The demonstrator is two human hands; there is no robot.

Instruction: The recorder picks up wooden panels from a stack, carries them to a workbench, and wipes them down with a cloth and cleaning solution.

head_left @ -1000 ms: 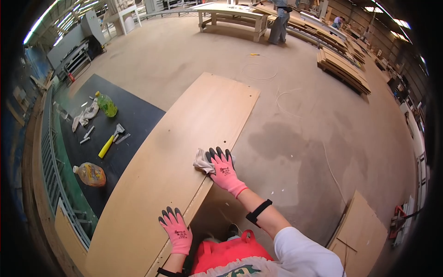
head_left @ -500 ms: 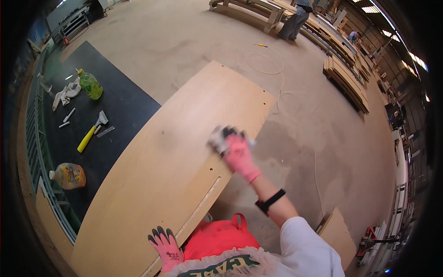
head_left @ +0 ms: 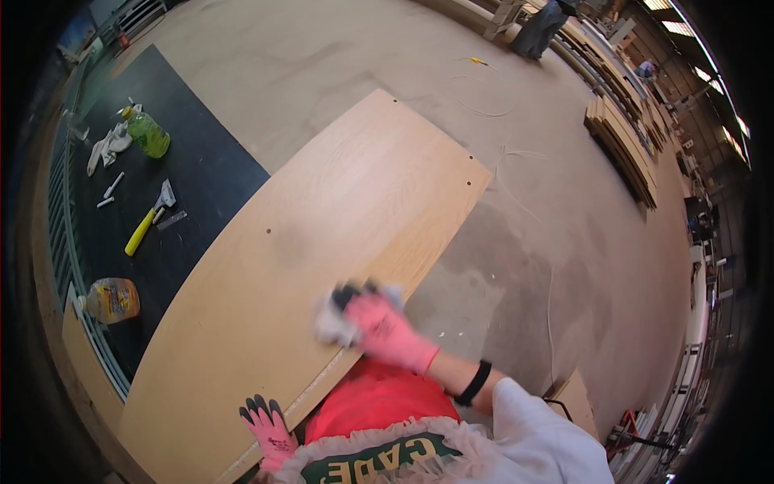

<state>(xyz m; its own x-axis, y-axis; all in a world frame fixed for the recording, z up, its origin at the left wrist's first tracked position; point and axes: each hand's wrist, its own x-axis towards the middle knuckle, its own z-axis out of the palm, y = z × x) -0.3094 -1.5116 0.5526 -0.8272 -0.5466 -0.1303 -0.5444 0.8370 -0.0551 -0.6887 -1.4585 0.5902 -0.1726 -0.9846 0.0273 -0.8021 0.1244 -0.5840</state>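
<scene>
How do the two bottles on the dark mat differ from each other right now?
The green bottle sits at the far end of the dark mat, beside a white rag; the orange bottle lies at the near end, by the rail. The green one looks slimmer, the orange one squatter. Both are translucent and out of reach of both hands.

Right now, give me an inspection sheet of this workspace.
Surface: long pale wooden panel, small holes near its edges, a faint dark smudge mid-board.
Job's things: white cloth on the panel's near edge.
Clutter: on the dark mat, green bottle, yellow-handled scraper, amber bottle, crumpled rag.
Grips: right hand presses the cloth, blurred; left hand flat on the panel.
Cables: thin cord on the concrete floor.
Surroundings: stacked boards, a person far off.
</scene>
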